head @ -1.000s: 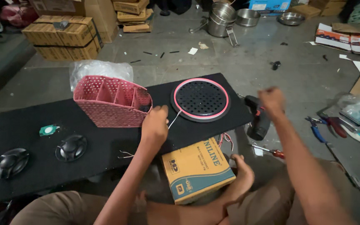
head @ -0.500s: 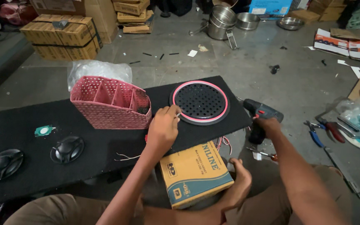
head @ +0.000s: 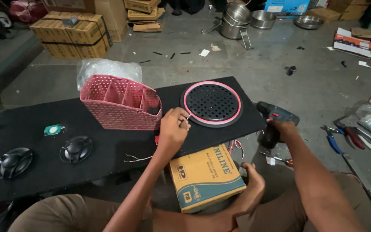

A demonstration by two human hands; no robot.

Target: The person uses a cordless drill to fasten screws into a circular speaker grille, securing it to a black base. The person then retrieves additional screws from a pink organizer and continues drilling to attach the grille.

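So this looks like the fastening stage on the speaker board: the round grille with the pink ring is sitting flat at the far right end of the black board, and the left hand is right at its near-left edge, fingertips pinched narrow on a small screw, I think, though it's too tiny to be sure. The right hand is off the board's right end, wrapped around the handle of a drill that rests low by the floor, not lifted yet. Pink basket sits just left of the grille, two oval speakers further left, some loose wires near the front edge. My guess for the next bit: the screw needs seating upright in a rim hole, and the drill has to come up and line its bit straight onto the head without knocking it over.
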